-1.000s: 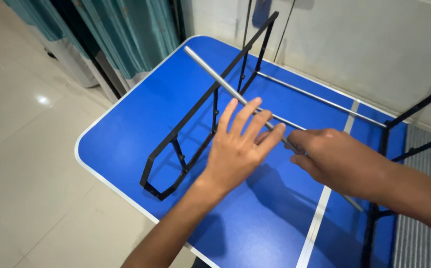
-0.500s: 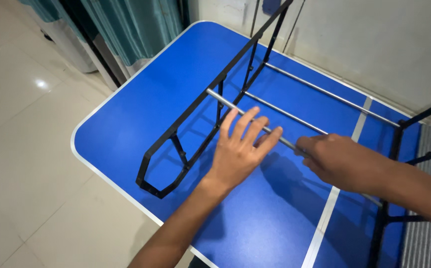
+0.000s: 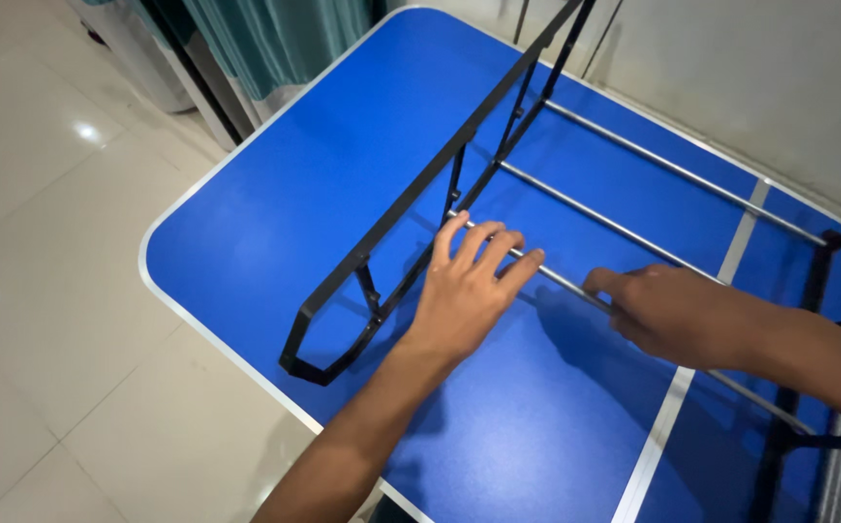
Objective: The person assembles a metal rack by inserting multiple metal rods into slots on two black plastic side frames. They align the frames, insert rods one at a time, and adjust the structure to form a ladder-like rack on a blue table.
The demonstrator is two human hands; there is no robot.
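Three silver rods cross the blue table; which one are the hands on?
The nearest silver rod: left hand rests over it, right hand grips it. The middle rod and far rod are untouched.

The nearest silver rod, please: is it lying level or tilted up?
Level: the silver rod runs low over the blue table, like the rods behind.

Head view, steeply down, close

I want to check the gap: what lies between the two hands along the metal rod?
In the head view, only a short bare stretch of the silver rod lies between the left hand and right hand, above the blue table.
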